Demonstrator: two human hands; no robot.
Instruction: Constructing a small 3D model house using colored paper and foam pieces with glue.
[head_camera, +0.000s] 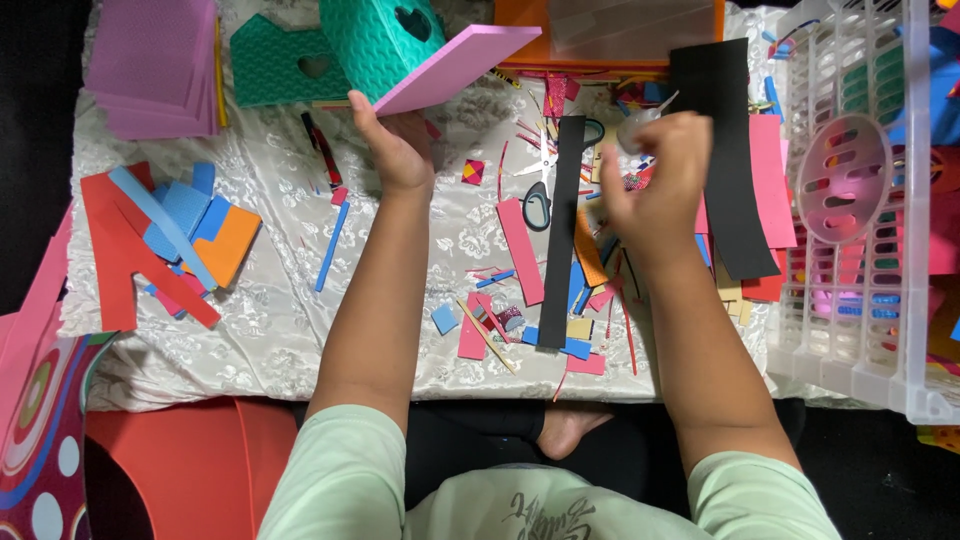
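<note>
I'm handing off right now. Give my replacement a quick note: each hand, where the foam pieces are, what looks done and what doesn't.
Left hand: raised, gripping a pink foam sheet by its lower edge, tilted above the cloth.
Right hand: closed on a small pale object; too blurred to identify.
Teal foam box with a heart cut-out stands behind the sheet.
Scissors and a long black strip lie between the hands.
Done: many strips and offcuts already cut.
Left: pink sheet not yet attached to anything.

Bare cloth (270, 300) lay open between the arms and left pile (160, 240). Scraps (540, 290) and a white basket (860, 250) blocked the right.
</note>
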